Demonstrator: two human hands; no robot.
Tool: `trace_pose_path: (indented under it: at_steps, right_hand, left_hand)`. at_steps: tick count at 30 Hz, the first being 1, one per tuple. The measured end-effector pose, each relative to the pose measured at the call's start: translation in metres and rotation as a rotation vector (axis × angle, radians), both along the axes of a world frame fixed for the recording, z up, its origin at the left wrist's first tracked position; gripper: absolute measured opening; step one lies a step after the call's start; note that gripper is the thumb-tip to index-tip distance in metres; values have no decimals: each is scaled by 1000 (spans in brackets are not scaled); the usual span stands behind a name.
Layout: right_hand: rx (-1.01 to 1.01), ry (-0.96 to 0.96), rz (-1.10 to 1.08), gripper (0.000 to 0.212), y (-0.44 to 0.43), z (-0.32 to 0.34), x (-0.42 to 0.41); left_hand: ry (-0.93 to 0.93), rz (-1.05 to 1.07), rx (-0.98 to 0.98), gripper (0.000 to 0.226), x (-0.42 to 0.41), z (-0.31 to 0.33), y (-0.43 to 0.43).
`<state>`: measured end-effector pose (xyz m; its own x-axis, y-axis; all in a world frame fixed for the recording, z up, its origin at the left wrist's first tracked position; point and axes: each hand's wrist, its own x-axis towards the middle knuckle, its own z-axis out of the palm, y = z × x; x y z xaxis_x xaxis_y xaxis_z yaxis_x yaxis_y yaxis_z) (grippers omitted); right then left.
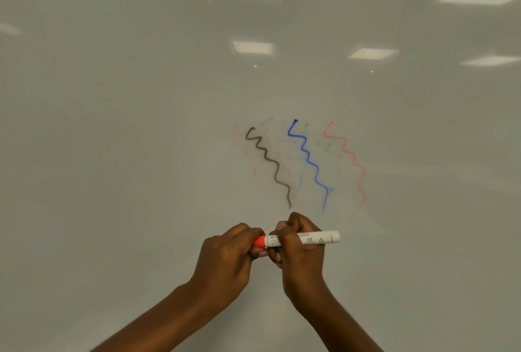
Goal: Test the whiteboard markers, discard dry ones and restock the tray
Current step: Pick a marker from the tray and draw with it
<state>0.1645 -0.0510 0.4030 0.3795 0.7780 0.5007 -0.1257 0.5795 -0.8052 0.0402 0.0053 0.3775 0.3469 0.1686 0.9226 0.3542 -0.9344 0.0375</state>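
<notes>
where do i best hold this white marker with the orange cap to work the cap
Grip the round orange plastic cap from the left end and the white cylindrical barrel near the cap, coming from below. The barrel lies level, cap pointing left, so a pull runs straight along it. The left hand and right hand hold it so.

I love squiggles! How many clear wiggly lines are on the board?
3. The black squiggle is leftmost, the blue squiggle is in the middle, and the orange squiggle is rightmost. Faint smudged traces lie around them, too pale to count.
</notes>
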Motion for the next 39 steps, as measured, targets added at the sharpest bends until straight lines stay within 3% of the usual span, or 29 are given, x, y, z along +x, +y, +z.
trace_pose_path:
  at_steps: [3,6,10,12,15,18,22,30,34,39]
  right_hand:
    - [-59,-127,22,32,9,-14,-3]
    - [-13,-311,94,18,8,-21,-2]
    - [9,-392,79,40,9,-27,6]
    - [-11,-690,-78,37,12,-34,4]
    - [114,-1141,-322,33,22,-47,-9]
    - [246,-1328,-544,25,33,-54,-19]
    - [279,-1322,-638,23,41,-63,-30]
    - [237,-1099,-528,24,66,-121,-71]
    - [212,-1075,-470,31,75,-163,-94]
    - [175,-995,-380,27,84,-214,-125]
  left_hand:
    - [44,83,0,27,-17,-12,11]
    - [83,201,25,28,-42,-30,17]
    - [101,356,55,31,-74,-48,20]
    - [140,425,99,32,-85,-52,21]
    - [165,493,123,32,-95,-54,23]
    - [181,511,131,32,-101,-57,25]
    - [231,560,143,36,-109,-55,23]
    - [310,710,-6,51,-143,-96,31]
    - [386,796,-29,28,-166,-124,36]
    - [472,793,-131,30,-195,-164,40]
